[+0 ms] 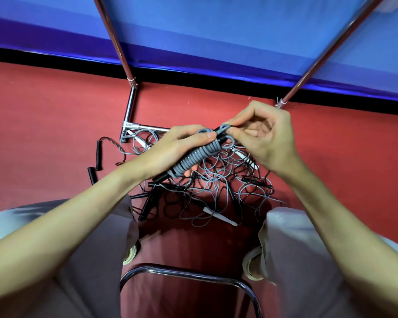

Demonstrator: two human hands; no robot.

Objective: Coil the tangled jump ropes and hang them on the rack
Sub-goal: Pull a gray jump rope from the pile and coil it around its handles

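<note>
At frame centre the left hand (175,148) grips a coiled grey rope (197,157). The right hand (265,138) pinches its loose end; tangled ropes (218,187) lie below on the floor (44,125).

the rack (130,104) was bare metal tube, polished to a mirror-like chrome shine, with glossy clamp fittings at its joints. the grey rope (194,157) wound round the black handles (218,138) looked like smooth, rubbery plastic cord with a dull sheen; the handles themselves were matt black plastic. loose black cords (170,203) in the pile appeared thin and slightly glossy, and a white handle (220,217) looked like smooth plastic. the floor (44,134) was a matt red surface, faintly textured. the chair frame (189,275) was shiny chromed metal. the trousers (296,260) were soft, matt cloth.
</note>
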